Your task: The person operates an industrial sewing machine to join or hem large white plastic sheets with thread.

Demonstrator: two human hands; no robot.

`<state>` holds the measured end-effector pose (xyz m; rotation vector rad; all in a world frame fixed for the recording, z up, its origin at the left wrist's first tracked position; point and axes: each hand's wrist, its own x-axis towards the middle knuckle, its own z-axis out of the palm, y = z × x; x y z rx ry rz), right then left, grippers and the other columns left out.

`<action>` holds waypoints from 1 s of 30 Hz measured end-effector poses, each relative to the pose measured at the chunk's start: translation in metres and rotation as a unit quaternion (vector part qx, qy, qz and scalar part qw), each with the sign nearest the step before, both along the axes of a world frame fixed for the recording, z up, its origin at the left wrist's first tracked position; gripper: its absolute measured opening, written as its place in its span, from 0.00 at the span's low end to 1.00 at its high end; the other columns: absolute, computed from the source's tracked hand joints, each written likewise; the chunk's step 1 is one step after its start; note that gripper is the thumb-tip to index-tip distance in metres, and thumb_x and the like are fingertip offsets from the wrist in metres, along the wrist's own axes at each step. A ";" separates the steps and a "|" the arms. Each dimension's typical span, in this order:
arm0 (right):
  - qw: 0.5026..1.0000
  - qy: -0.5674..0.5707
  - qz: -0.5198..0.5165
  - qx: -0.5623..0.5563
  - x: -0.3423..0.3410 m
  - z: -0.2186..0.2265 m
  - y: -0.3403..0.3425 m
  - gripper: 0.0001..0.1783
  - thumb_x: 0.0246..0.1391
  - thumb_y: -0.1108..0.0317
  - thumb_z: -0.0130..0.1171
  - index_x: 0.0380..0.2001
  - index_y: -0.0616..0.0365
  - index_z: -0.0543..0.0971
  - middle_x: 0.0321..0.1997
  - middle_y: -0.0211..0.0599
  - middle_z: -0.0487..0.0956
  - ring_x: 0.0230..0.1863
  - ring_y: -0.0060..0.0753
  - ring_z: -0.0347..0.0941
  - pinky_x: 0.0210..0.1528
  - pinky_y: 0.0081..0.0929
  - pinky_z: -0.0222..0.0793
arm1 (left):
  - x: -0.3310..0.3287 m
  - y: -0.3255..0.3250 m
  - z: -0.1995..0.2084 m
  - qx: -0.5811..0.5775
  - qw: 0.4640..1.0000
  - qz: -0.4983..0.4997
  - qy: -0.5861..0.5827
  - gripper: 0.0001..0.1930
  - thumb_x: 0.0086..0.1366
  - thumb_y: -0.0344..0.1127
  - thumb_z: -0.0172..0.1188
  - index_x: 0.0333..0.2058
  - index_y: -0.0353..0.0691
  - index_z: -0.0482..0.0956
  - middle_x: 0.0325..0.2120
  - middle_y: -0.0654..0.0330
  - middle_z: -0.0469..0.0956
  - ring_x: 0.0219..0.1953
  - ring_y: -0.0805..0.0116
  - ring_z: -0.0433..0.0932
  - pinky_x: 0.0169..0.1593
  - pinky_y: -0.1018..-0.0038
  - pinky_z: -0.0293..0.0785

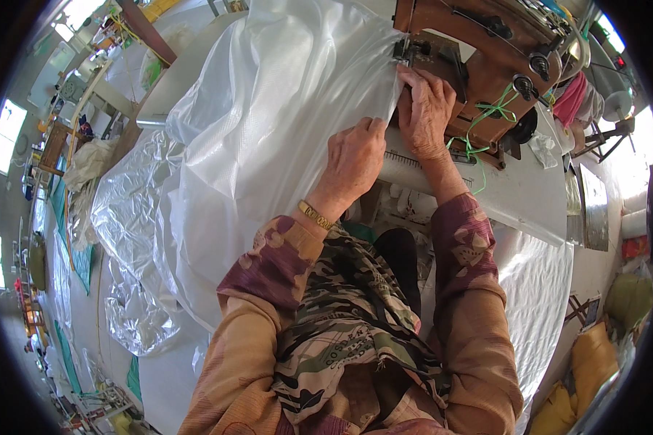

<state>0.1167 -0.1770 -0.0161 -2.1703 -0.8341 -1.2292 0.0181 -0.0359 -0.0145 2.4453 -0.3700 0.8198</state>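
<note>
A large sheet of shiny white woven plastic [268,94] spreads over the table and runs up to a brown sewing machine [479,65] at the upper right. My left hand [355,159] is closed on the right edge of this sheet, fingers curled under. Farther along the same edge, my right hand [424,109] pinches the sheet just in front of the machine's needle area. The fingertips of both hands are partly hidden. Green string [497,109] is tied around a part of the machine beside my right hand.
Crumpled clear plastic film [134,203] hangs at the table's left side. A printed ruler scale [406,159] lies along the table edge below my hands. Yellow sacks [595,355] sit on the floor at the right. Pink cloth [571,98] hangs behind the machine.
</note>
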 end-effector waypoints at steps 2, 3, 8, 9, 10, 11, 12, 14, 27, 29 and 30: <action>1.000 0.000 0.000 -0.018 -0.002 0.001 0.001 0.23 0.49 0.77 0.56 0.51 0.51 0.73 0.56 0.27 0.78 0.57 0.36 0.70 0.60 0.40 0.56 | 0.000 0.003 -0.004 0.000 1.000 -0.007 -0.018 0.04 0.60 0.24 0.56 0.31 0.36 0.69 0.26 0.52 0.76 0.29 0.47 0.78 0.31 0.56 0.74; 0.999 -0.002 -0.006 -0.035 -0.003 0.001 0.001 0.23 0.49 0.76 0.57 0.51 0.51 0.73 0.57 0.27 0.78 0.56 0.37 0.70 0.60 0.40 0.56 | 0.002 0.008 -0.005 0.006 1.000 -0.013 -0.018 0.04 0.60 0.24 0.56 0.32 0.36 0.70 0.26 0.52 0.76 0.29 0.47 0.78 0.31 0.57 0.74; 0.999 -0.012 -0.016 -0.047 -0.004 0.002 0.000 0.23 0.48 0.75 0.59 0.50 0.52 0.75 0.57 0.27 0.77 0.56 0.38 0.70 0.61 0.40 0.56 | 0.014 0.013 -0.006 0.011 0.999 -0.036 -0.028 0.04 0.59 0.24 0.55 0.33 0.36 0.70 0.27 0.52 0.76 0.30 0.48 0.79 0.32 0.57 0.74; 0.999 -0.013 -0.017 -0.049 -0.004 0.002 0.000 0.23 0.48 0.75 0.59 0.50 0.52 0.76 0.56 0.27 0.77 0.56 0.38 0.69 0.61 0.40 0.57 | 0.016 0.015 -0.007 0.010 0.999 -0.038 -0.030 0.04 0.59 0.24 0.55 0.32 0.36 0.70 0.27 0.52 0.77 0.30 0.48 0.79 0.32 0.57 0.75; 0.999 -0.013 -0.017 -0.050 -0.004 0.003 0.001 0.23 0.48 0.75 0.59 0.50 0.52 0.76 0.56 0.27 0.77 0.56 0.38 0.69 0.61 0.40 0.57 | 0.017 0.016 -0.008 0.009 0.999 -0.040 -0.032 0.04 0.59 0.24 0.55 0.32 0.36 0.70 0.27 0.51 0.77 0.30 0.47 0.78 0.32 0.57 0.75; 0.998 -0.013 -0.016 -0.055 -0.005 0.004 0.002 0.23 0.48 0.74 0.59 0.50 0.52 0.76 0.56 0.27 0.77 0.57 0.38 0.69 0.61 0.40 0.57 | 0.020 0.019 -0.007 0.007 0.999 -0.040 -0.031 0.04 0.59 0.24 0.55 0.32 0.36 0.70 0.27 0.51 0.77 0.30 0.47 0.78 0.32 0.57 0.75; 0.998 -0.012 -0.016 -0.061 -0.006 0.005 0.001 0.23 0.48 0.74 0.59 0.51 0.52 0.76 0.56 0.27 0.76 0.57 0.37 0.69 0.61 0.40 0.57 | 0.022 0.020 -0.002 0.011 0.999 -0.037 -0.034 0.04 0.59 0.24 0.55 0.32 0.36 0.70 0.27 0.51 0.77 0.30 0.47 0.78 0.32 0.57 0.75; 0.998 -0.012 -0.019 -0.066 -0.007 0.005 0.000 0.24 0.48 0.74 0.60 0.51 0.52 0.76 0.56 0.27 0.76 0.57 0.37 0.69 0.61 0.40 0.57 | 0.025 0.024 0.000 0.009 0.998 -0.043 -0.035 0.03 0.59 0.24 0.55 0.31 0.36 0.70 0.28 0.50 0.77 0.30 0.45 0.78 0.32 0.56 0.75; 0.996 -0.039 -0.044 -0.072 -0.004 0.002 0.004 0.28 0.43 0.71 0.63 0.53 0.52 0.73 0.55 0.28 0.77 0.57 0.37 0.69 0.60 0.42 0.57 | 0.037 0.024 0.012 0.020 0.998 -0.046 -0.032 0.03 0.59 0.23 0.54 0.32 0.34 0.70 0.28 0.49 0.76 0.30 0.44 0.77 0.33 0.56 0.74; 0.996 -0.041 -0.045 -0.071 -0.003 0.001 0.004 0.28 0.43 0.71 0.63 0.53 0.52 0.73 0.55 0.28 0.77 0.56 0.38 0.70 0.60 0.42 0.57 | 0.034 0.024 0.013 0.027 0.998 -0.044 -0.038 0.03 0.59 0.23 0.54 0.32 0.34 0.70 0.27 0.49 0.76 0.30 0.44 0.77 0.33 0.56 0.74; 0.995 -0.044 -0.046 -0.072 -0.002 0.001 0.004 0.28 0.43 0.71 0.63 0.53 0.52 0.73 0.55 0.28 0.77 0.56 0.38 0.70 0.60 0.42 0.57 | 0.034 0.023 0.014 0.028 0.998 -0.044 -0.039 0.03 0.59 0.23 0.54 0.32 0.34 0.70 0.27 0.49 0.76 0.30 0.44 0.77 0.33 0.56 0.74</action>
